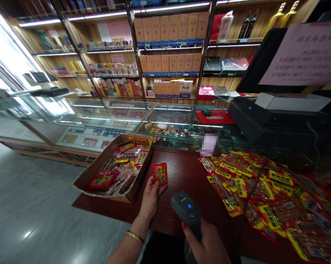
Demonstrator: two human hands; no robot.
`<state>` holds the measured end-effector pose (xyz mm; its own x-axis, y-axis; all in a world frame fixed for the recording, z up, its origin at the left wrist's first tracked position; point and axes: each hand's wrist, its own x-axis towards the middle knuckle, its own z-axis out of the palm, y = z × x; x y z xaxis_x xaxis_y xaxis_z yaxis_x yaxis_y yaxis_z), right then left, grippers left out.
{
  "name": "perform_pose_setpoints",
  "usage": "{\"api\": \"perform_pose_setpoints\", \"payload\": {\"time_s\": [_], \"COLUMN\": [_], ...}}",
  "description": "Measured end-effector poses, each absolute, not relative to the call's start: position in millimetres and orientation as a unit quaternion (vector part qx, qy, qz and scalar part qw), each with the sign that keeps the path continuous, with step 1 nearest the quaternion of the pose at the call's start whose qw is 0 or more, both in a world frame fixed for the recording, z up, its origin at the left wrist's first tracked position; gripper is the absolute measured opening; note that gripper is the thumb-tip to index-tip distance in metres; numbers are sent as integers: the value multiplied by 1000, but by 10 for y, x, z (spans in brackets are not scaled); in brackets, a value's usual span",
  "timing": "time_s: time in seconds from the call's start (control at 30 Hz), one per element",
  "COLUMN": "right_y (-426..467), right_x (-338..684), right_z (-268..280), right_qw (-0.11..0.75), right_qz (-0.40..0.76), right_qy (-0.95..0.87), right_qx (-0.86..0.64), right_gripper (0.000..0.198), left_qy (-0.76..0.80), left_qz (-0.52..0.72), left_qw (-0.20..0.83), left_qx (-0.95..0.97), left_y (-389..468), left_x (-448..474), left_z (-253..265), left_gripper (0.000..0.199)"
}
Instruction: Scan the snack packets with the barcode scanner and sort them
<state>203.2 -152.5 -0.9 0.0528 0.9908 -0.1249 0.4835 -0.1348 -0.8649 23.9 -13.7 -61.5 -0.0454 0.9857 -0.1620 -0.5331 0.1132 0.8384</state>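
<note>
The small red packet (160, 173) is flat and roughly rectangular, with a glossy red border around a yellow panel, a purple patch and dark lettering too blurred to read. It stands tilted up in the left hand (151, 196), pinched near its lower edge, thumb on the front and fingers behind. The right hand (206, 240) is wrapped around the handle of a dark grey scanner (186, 207), whose head, lit by a small blue light, lies just right of and below the packet, not touching it.

Beneath both grips is a dark red-brown tabletop (179, 167). Bare wood shows beyond the packet and between it and the scanner; the near edge runs below the hands, and the far edge meets a glass display counter (127, 112).

Just left of the left hand, at the table's left side, is a shallow, open cardboard box (133, 183). Its walls hold a loose jumble of packets (124, 161) in red, yellow and pinkish white, lying at mixed angles. To the right of the scanner, a wide heap of larger clear, red and yellow packets (242, 187) with brown contents fills that side, a dark cord crossing over it. Farther ahead, small goods show under the counter glass.
</note>
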Motion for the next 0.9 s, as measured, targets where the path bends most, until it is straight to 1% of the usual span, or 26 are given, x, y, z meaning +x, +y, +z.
{"api": "perform_pose_setpoints", "payload": {"time_s": [0.37,0.63,0.73,0.9], "right_y": [-1519,-1354,-1317,-1322], "right_x": [2021,1910,1883,1860], "right_z": [-104,-103,-106,-149], "right_qw": [342,387,381,371], "right_qz": [385,399,406,412], "right_qy": [-562,-548,-550,-544], "right_qx": [-648,-625,-622,-630], "right_gripper": [62,50,49,48], "left_qy": [402,420,425,415], "left_qz": [604,594,589,591], "left_qw": [628,614,614,617], "left_qx": [281,307,309,312], "left_y": [-147,-157,-155,-166], "left_x": [241,273,272,265], "left_z": [-617,-632,-658,-637], "left_gripper": [45,48,51,50]}}
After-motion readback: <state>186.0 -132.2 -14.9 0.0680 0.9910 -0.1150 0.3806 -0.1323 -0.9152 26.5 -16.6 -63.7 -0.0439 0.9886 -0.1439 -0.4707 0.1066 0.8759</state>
